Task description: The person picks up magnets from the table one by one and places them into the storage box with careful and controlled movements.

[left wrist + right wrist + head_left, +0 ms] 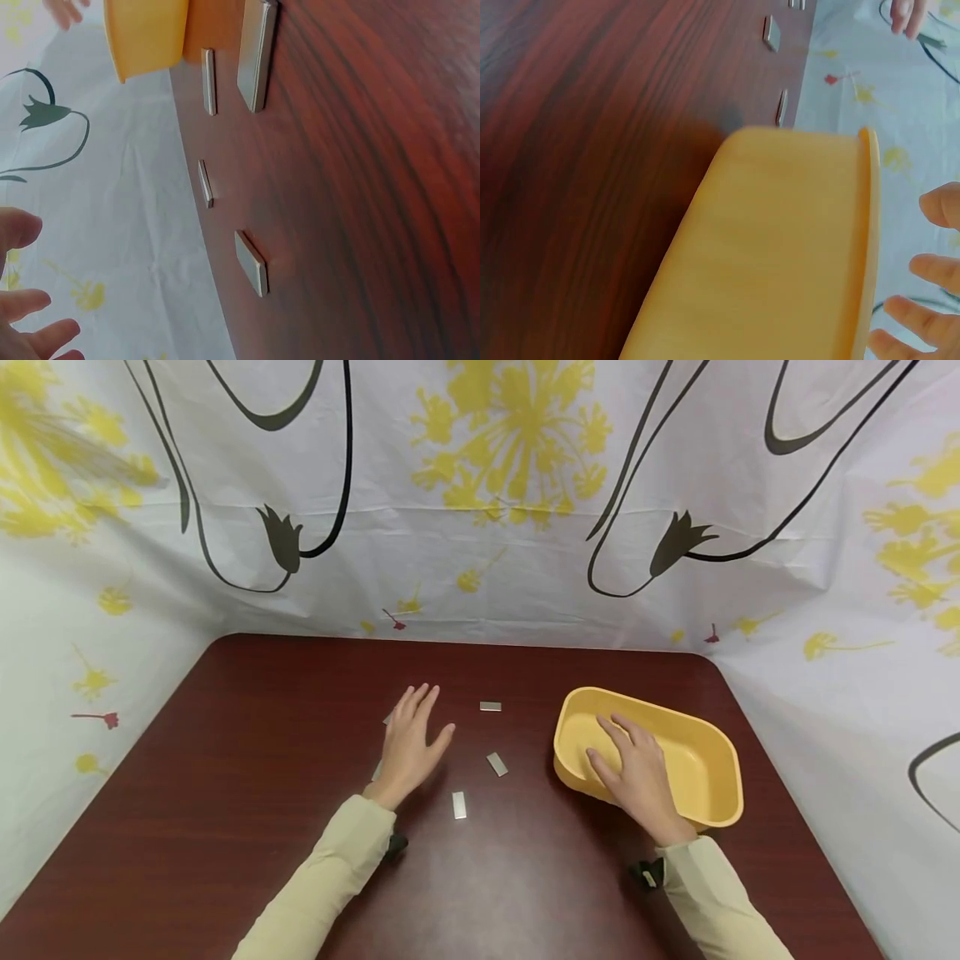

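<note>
left hand (407, 747) and right hand (641, 772) both hang above the tabletop (262, 860) with nothing in them, fingers parted and gently bent, each thumb standing well away from the rest. such a wide, loose shape suggests readiness rather than a grip.

the left hand is over the left side of a loose scatter of thin, silvery pieces, and it partly hides two of them: one piece (387, 718) peeks out by the fingers, another piece (377, 771) near the wrist. three more lie in full sight to its right: a far piece (491, 707), a middle piece (497, 764) turned aslant, and a near piece (460, 805). all rest flat and apart from one another, which probably leaves room for fingertips around each, though their thinness may make the edges awkward to pinch.

the right hand is over the near left part of the yellow bin (693, 768); the right wrist view leaves it uncertain whether any finger brushes the rim. the bin stands upright on the right of the tabletop, set slightly askew, seemingly placed there to be within this hand's reach while keeping off the pieces. behind everything hangs a flowered cloth (480, 602), perhaps put up to screen the background.
</note>
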Available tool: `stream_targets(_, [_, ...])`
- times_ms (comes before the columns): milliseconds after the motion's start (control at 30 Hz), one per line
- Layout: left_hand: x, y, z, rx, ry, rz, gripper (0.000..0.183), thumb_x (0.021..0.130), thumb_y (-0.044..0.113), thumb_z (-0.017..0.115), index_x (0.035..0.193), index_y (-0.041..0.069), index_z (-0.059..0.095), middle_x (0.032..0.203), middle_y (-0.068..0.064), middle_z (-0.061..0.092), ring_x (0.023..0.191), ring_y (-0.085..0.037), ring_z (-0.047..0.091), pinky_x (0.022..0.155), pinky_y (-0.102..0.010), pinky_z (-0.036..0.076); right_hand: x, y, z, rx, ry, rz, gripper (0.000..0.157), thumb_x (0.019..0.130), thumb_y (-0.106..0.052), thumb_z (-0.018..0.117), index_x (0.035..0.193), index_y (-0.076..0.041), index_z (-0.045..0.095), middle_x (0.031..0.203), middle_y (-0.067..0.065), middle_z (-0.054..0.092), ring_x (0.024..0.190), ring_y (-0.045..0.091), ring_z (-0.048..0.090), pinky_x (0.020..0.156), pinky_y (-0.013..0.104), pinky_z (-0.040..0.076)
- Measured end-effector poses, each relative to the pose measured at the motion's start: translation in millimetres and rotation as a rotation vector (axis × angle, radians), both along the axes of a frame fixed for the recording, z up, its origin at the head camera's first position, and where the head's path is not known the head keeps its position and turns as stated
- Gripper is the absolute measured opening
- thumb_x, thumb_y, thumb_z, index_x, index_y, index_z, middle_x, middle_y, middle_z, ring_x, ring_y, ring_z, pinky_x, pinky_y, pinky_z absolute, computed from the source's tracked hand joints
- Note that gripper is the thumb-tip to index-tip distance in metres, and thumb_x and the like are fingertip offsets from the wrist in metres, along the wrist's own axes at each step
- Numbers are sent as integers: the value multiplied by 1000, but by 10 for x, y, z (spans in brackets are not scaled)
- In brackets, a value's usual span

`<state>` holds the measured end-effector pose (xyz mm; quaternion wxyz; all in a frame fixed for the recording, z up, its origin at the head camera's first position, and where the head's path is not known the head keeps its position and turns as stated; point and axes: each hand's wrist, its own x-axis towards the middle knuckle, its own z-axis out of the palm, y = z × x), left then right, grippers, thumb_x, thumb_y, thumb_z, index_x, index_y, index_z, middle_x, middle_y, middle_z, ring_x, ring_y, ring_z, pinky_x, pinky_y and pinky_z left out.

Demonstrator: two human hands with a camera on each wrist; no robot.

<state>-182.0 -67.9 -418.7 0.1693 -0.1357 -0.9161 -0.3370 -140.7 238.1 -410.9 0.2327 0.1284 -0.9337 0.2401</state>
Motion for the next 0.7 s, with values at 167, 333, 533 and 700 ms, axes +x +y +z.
stream_targets(167, [46,-77,1,45,4,8,56,84,25,58,134,8,37,136,-11,35,128,-28,23,99,-53,20,112,155,-7,-44,0,-38,46,75,-13,67,116,2,54,117,23,48,106,43,41,86,56,26])
stream_targets(333, [71,-148,-19,57,-4,7,55,85,25,57,134,9,38,134,-10,37,126,-27,25,98,-51,22,185,275,-33,-68,-11,-70,45,76,-12,66,116,3,53,116,23,48,104,43,41,84,56,26])
stream_targets(533, [95,-216,-98,40,-3,0,55,83,25,59,132,8,40,129,-13,41,120,-29,33,94,-49,29,266,394,-25,-86,-31,-97,44,77,-9,66,117,5,53,115,25,48,103,43,41,83,54,29])
stream_targets(700, [116,-267,-141,32,-22,7,56,83,25,60,132,8,40,126,-14,42,116,-30,35,90,-49,32,351,517,4,-110,-104,-106,44,82,-11,62,120,6,48,117,27,45,104,42,42,81,55,34])
